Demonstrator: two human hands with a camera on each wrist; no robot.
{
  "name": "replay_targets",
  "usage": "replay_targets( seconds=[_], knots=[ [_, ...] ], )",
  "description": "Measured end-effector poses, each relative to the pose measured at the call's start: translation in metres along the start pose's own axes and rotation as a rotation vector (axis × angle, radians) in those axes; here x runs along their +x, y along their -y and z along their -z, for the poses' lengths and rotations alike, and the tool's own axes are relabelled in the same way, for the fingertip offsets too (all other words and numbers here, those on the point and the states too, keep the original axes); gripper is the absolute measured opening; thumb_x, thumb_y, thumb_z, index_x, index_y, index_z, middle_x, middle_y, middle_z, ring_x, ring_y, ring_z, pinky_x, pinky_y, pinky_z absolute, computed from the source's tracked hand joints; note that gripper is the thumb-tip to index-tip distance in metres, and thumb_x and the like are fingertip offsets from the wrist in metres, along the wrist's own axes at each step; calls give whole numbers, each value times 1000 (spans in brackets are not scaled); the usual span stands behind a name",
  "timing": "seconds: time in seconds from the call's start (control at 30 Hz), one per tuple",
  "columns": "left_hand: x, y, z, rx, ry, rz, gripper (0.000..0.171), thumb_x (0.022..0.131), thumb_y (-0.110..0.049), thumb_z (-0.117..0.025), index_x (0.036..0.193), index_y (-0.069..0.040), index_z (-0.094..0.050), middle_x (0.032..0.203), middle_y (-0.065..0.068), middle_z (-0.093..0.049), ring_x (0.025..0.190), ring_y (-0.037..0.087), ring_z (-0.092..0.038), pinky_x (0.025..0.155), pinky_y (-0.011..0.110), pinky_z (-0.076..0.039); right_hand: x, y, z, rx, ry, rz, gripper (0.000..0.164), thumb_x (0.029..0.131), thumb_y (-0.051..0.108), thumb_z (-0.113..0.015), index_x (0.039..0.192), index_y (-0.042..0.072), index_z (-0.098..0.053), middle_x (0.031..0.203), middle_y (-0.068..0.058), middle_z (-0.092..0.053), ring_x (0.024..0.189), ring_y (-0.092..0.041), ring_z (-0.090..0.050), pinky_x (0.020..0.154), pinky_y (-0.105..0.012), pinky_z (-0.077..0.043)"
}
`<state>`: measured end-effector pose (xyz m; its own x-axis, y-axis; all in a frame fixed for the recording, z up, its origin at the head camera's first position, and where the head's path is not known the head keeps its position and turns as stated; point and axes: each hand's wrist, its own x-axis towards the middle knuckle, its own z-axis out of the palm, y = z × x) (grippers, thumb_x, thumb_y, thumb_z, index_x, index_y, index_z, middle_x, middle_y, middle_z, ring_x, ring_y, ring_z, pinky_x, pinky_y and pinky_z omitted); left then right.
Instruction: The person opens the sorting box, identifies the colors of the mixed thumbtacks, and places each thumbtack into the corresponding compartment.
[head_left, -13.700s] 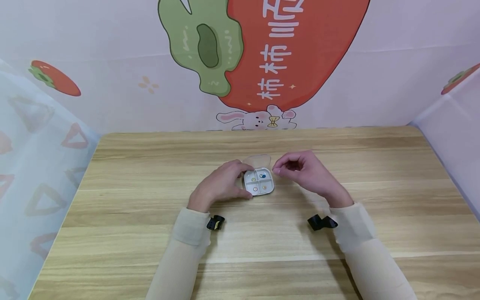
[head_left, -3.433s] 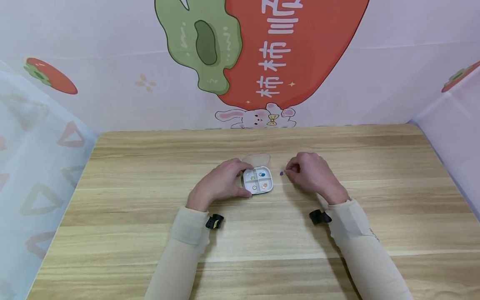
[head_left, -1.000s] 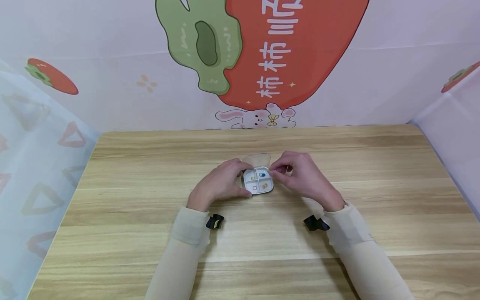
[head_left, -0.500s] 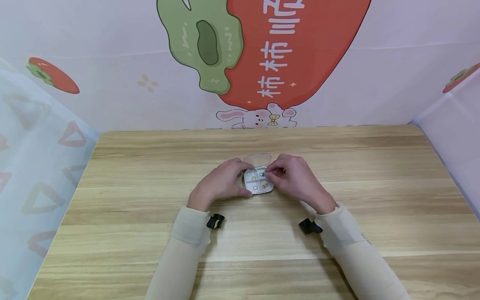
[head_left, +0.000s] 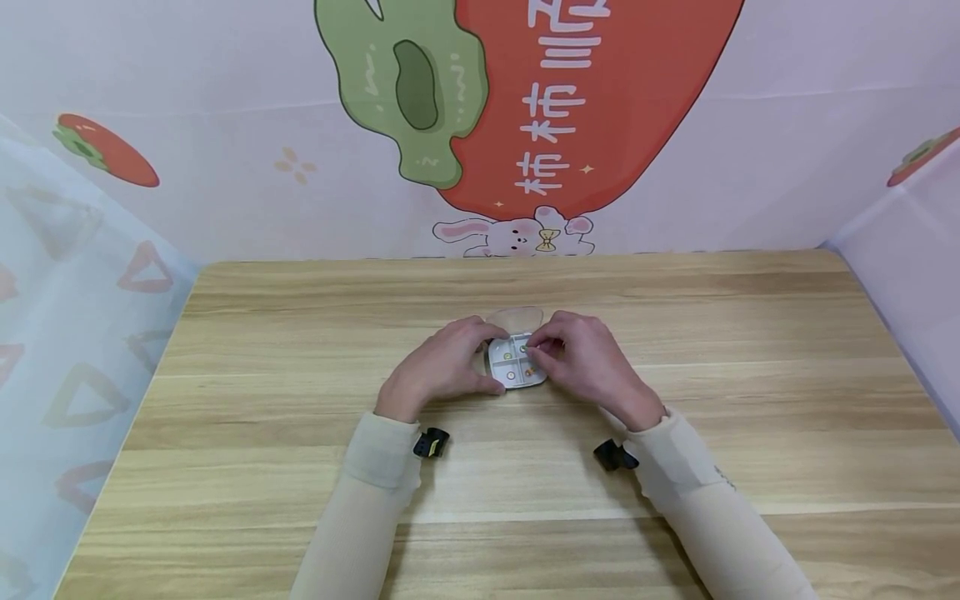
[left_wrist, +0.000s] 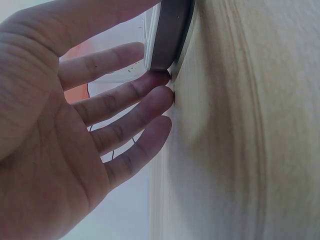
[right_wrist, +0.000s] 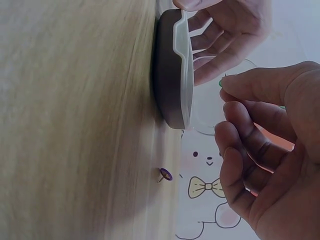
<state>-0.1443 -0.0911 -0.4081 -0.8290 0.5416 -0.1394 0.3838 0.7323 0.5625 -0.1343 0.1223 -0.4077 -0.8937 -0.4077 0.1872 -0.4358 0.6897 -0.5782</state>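
Observation:
A small white pill box (head_left: 516,385) with four compartments and a dark underside lies on the table, its clear lid (head_left: 516,317) folded back. Tiny coloured studs sit in the compartments. My left hand (head_left: 442,367) grips the box's left side between thumb and index finger; the other fingers rest against the table in the left wrist view. My right hand (head_left: 588,358) is over the back right compartment. In the right wrist view its thumb and index finger pinch a small green stud (right_wrist: 221,83), mostly hidden by the fingertips.
A purple stud with a thin pin (right_wrist: 165,174) lies on the wooden table (head_left: 300,483) beside the box, hidden behind my right hand in the head view. A cloth (head_left: 225,192) printed with persimmons and a rabbit hangs behind the table.
From beside the purple stud, my right hand has moved left to the box's right edge, then in over the back right compartment. The left hand and box have stayed in place.

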Motion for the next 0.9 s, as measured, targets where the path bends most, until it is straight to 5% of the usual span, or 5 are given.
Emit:
replay_targets(
  seconds=[0.9],
  knots=[
    [1,1,0,-2,-6,-20,66,65,-38,-80,122,-16,-57,110,-5,-55,94,11,-49,83,23,-38,1,5,-12,-161,-65,64,8,79,21,-66,84,17,-70,76,11,-52,66,-6,-47,59,-23,-39]
  ],
)
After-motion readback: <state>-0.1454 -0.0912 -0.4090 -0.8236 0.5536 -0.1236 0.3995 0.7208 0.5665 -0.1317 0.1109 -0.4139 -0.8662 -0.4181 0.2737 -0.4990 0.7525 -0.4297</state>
